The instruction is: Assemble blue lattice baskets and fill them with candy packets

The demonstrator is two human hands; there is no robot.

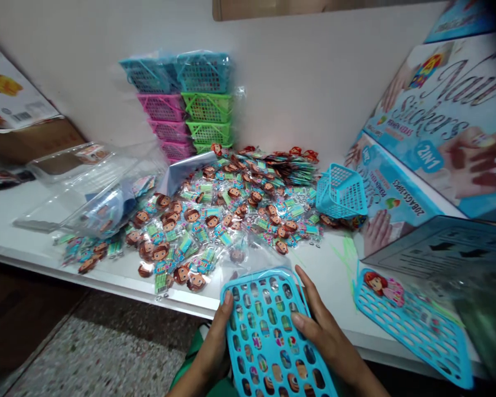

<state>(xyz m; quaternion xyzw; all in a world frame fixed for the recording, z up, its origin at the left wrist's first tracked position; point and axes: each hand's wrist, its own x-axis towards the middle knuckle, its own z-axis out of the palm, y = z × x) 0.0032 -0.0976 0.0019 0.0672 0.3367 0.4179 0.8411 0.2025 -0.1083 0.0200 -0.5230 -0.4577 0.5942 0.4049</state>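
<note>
At the lower middle, my left hand (215, 342) grips the left rim of a blue plastic basket (268, 348), thumb on top. My right hand (328, 339) holds its right side, thumb on the face and forefinger along the edge. Colourful packets show through the basket's oval holes, and clear film sticks out at its far end. Just beyond my hands, a wide heap of small sticker packets (192, 215) with cartoon girl heads covers much of the white table (334, 284). A small blue basket (342, 193) lies tilted at the heap's right end.
Stacked blue, pink and green baskets (206, 107) in clear film stand against the wall. Nail sticker boxes (438, 127) crowd the right, near a blue perforated panel (417, 331) overhanging the table edge. Clear plastic packaging (95, 190) and a carton (20, 94) lie left.
</note>
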